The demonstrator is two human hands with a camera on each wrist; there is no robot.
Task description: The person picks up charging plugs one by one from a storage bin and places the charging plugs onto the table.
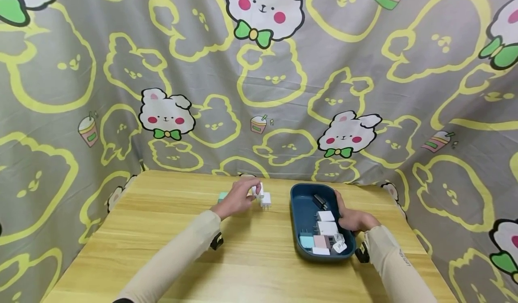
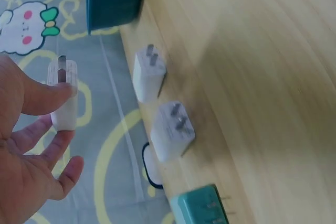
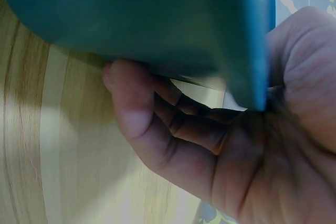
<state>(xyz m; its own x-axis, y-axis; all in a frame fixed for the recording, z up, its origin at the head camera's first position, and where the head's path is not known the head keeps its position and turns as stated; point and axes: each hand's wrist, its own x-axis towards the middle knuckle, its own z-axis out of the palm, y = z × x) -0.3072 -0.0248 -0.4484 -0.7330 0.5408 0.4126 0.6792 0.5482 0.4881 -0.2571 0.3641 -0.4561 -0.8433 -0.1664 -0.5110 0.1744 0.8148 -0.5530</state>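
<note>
Between its thumb and fingers, my left hand (image 1: 238, 197) pinches a white charger plug (image 2: 64, 114), held up off the table with its metal prongs showing in the left wrist view. Close by on the table are two more white charger plugs (image 2: 149, 74) and a teal charger plug (image 2: 202, 205). My right hand (image 1: 351, 218) grips the right side of a dark blue bin (image 1: 297, 213); in the right wrist view its fingers (image 3: 134, 98) curl under the wall. Inside the bin lie white chargers (image 1: 327, 228), a teal one (image 1: 306, 242), a pink one (image 1: 321, 241) and clear pieces (image 1: 339, 245).
A black adapter (image 1: 320, 201) lies near the far end of the bin. The wooden table (image 1: 170, 204) ends at a grey patterned cloth (image 1: 218, 150) that hangs behind it and along both sides.
</note>
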